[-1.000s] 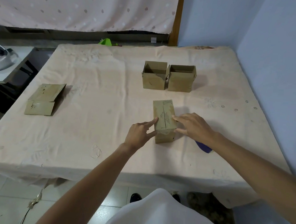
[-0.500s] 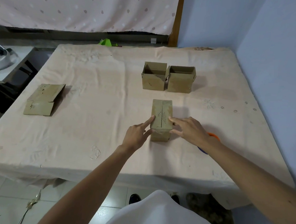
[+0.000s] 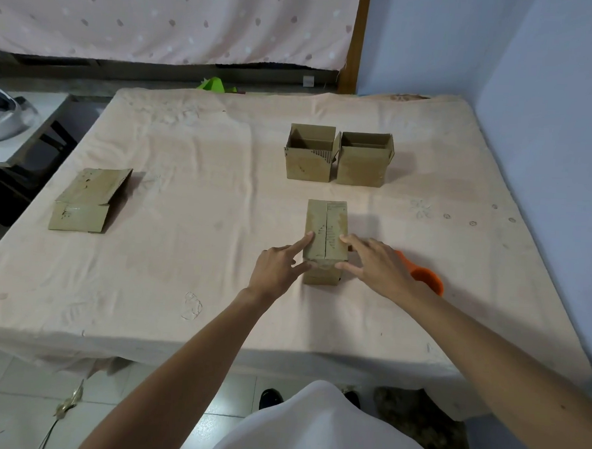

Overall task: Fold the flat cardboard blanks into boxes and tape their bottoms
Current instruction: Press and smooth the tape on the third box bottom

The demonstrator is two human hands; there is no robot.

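A folded cardboard box stands bottom-up in the middle of the table, its two flaps meeting along a centre seam. My left hand touches its left edge with a straight forefinger and its near face with the thumb. My right hand touches the right edge with straight fingers, thumb against the near right corner. Two finished boxes stand open side by side farther back. A flat stack of cardboard blanks lies at the left.
An orange tape dispenser lies just behind my right wrist. The table has a pink cloth and meets a blue wall on the right. A side table with a white appliance stands far left.
Both hands slid slightly back along the box's top toward its near end. More of the orange tape dispenser shows behind my right wrist. The box has stayed in place.
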